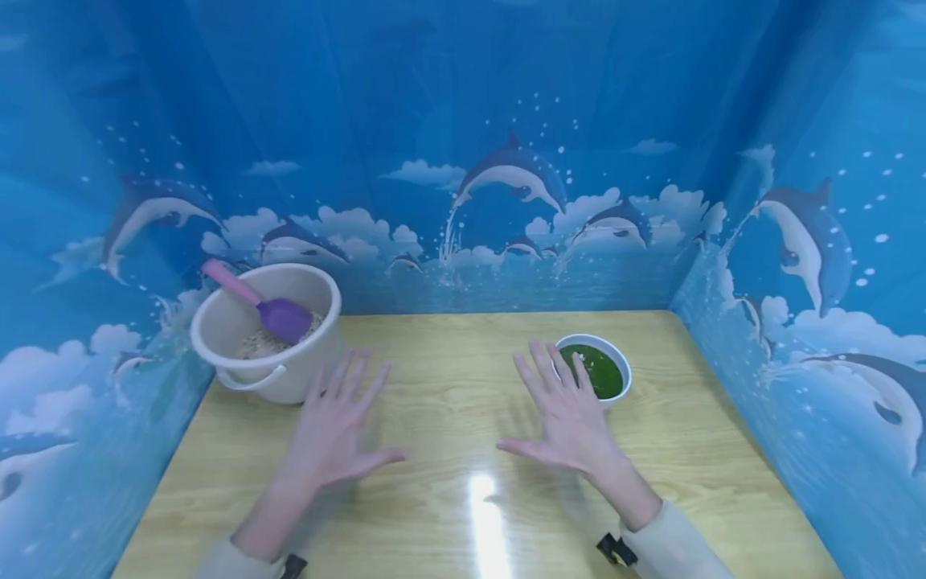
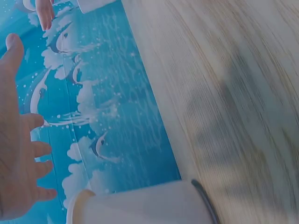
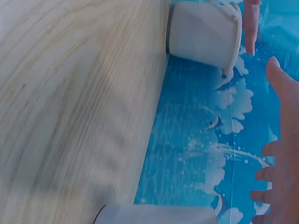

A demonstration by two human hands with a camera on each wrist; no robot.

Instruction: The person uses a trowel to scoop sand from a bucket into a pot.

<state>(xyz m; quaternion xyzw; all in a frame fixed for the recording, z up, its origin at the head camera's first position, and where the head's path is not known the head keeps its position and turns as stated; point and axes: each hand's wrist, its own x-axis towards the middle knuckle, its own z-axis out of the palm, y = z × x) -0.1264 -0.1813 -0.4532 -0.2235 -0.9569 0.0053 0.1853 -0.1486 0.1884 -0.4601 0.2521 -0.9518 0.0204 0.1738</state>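
My left hand [image 1: 334, 438] is held over the table, palm down with fingers spread, and grips nothing. Just beyond its fingertips stands a white bucket [image 1: 318, 362] at the back left. Inside the bucket, a purple scoop [image 1: 286, 320] with a pink handle leans on pale, grain-like material [image 1: 260, 344]. My right hand [image 1: 567, 422], also spread and holding nothing, hovers at the right. Its fingers overlap the edge of a white bowl [image 1: 626, 371] in the head view. Something green [image 1: 600, 370] with a few pale bits on it fills the bowl.
The light wood table [image 1: 448, 386] is bordered at the back and sides by blue curtains [image 1: 405, 96] printed with dolphins. A bright reflection [image 1: 485, 515] lies on the tabletop near the front, between the forearms.
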